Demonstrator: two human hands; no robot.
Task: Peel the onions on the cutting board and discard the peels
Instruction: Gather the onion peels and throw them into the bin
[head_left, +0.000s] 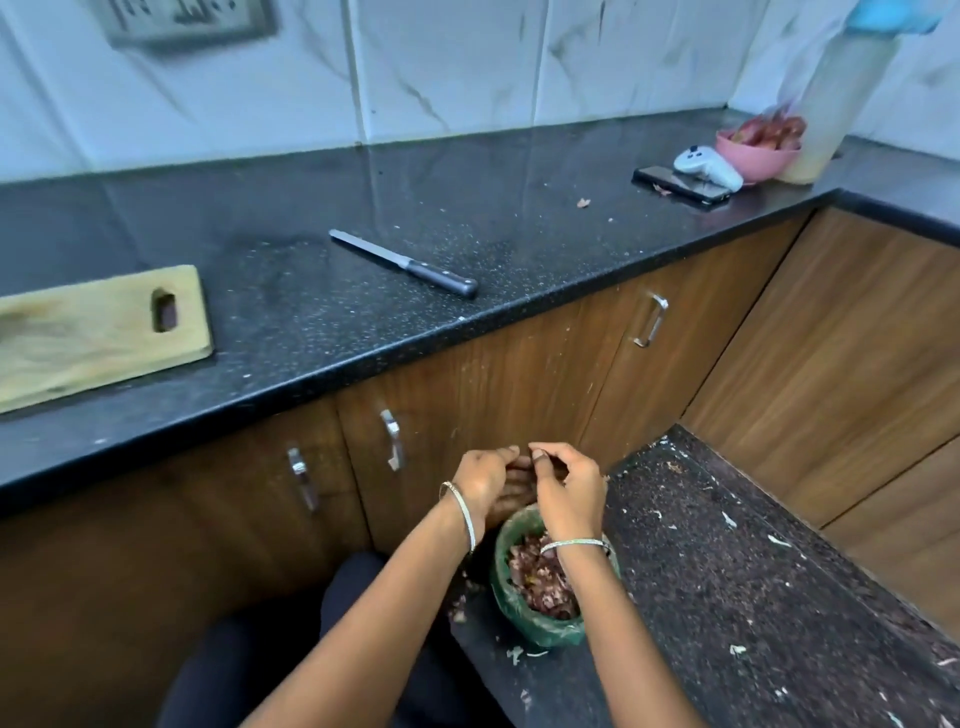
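Currently both hands are low, above the bin (511, 613), a green-lined one full of reddish peels (540, 582) on the floor by the cabinets. Left hand (485, 480) and right hand (569, 486) meet fingertip to fingertip, fingers curled; can't tell whether they pinch anything, the spot between them is too small and dark. Cutting board (93, 332) sits bare on the counter (519, 218) at left, knife (405, 264) lies to the right of it, apart. Pink bowl (756, 153) with reddish onions (769, 132) is at the far right corner, next to a phone (680, 184) and a white controller (709, 166).
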